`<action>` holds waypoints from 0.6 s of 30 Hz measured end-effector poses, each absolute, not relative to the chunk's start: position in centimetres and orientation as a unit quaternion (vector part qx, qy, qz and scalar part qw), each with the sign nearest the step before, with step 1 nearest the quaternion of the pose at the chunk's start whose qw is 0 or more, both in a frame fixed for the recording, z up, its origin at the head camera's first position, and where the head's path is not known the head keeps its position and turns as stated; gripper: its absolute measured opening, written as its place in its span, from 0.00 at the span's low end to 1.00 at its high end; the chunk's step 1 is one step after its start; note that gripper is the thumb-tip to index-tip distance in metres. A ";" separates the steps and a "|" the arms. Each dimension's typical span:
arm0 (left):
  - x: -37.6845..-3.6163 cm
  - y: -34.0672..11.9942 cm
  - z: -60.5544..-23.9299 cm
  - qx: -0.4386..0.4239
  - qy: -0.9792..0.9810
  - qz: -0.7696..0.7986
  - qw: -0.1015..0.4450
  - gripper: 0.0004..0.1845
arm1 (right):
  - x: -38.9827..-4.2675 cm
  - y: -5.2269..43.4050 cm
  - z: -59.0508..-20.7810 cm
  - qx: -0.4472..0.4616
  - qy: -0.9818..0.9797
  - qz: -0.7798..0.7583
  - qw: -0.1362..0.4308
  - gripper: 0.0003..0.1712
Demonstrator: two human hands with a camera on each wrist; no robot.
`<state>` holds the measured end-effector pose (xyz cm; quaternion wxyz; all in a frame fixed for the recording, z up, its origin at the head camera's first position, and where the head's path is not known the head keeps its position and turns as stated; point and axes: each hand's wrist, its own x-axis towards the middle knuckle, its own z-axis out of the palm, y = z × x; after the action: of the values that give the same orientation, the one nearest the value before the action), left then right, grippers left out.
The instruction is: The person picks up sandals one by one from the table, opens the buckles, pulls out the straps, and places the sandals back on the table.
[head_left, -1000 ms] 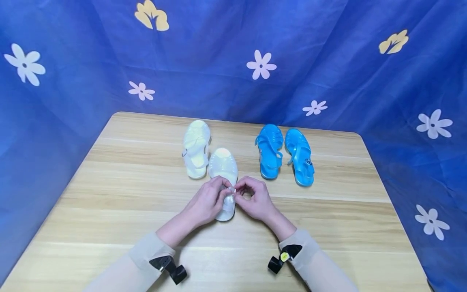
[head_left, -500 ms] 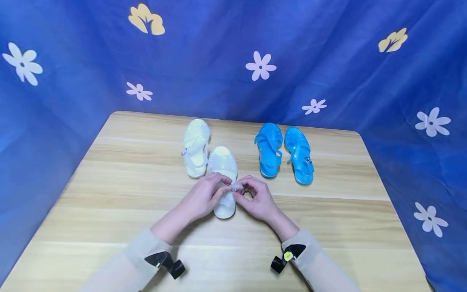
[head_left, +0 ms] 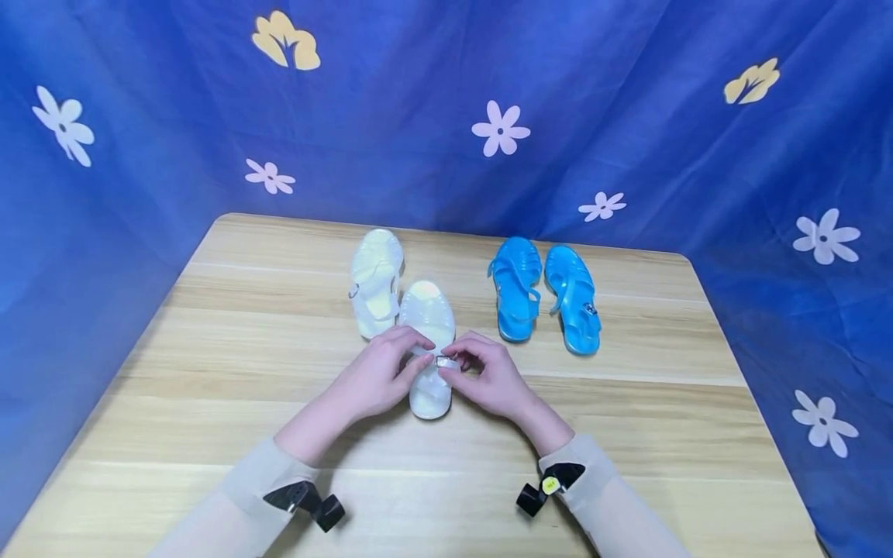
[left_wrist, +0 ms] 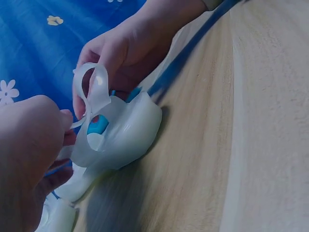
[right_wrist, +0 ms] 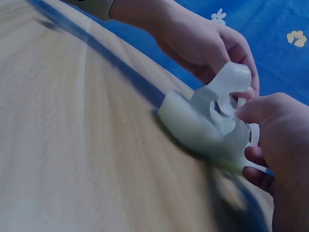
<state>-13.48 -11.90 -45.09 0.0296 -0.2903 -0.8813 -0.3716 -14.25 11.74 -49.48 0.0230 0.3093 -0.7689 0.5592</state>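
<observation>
A white jelly sandal [head_left: 429, 341] lies on the wooden table [head_left: 244, 372] in front of me, toe pointing away. My left hand [head_left: 377, 377] pinches its ankle strap [left_wrist: 94, 92] from the left. My right hand [head_left: 488, 377] pinches the strap end at the small metal buckle [head_left: 444, 361] from the right. In the wrist views the sandal's heel [left_wrist: 133, 133] [right_wrist: 193, 126] rests on the table while the strap loop [right_wrist: 227, 87] stands up between both hands' fingertips. The second white sandal [head_left: 377, 280] lies just behind and to the left.
A pair of blue jelly sandals [head_left: 544, 296] lies side by side at the back right of the table. A blue cloth with flower prints [head_left: 499, 125] hangs behind and around the table. Black wrist mounts [head_left: 537, 492] sit on both sleeves.
Both hands have shifted slightly away along the sandal and closed in on the strap; the buckle now sits between the fingertips. The sandal has stayed in place.
</observation>
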 end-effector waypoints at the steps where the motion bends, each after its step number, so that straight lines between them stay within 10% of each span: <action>1: -13.4 -11.9 -45.1 -0.290 -0.882 -0.370 0.029 0.08 | -14.3 11.7 -49.3 0.316 -0.776 0.545 0.025 0.12; 18: -13.6 -11.8 -45.4 -0.300 -0.884 -0.359 0.006 0.05 | -15.4 11.0 -46.1 0.366 -0.855 0.364 -0.056 0.13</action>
<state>-13.60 -11.83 -45.41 0.0055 -0.2996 -0.8839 -0.3592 -15.42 10.98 -46.11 -0.0563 0.3655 -0.8550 0.3636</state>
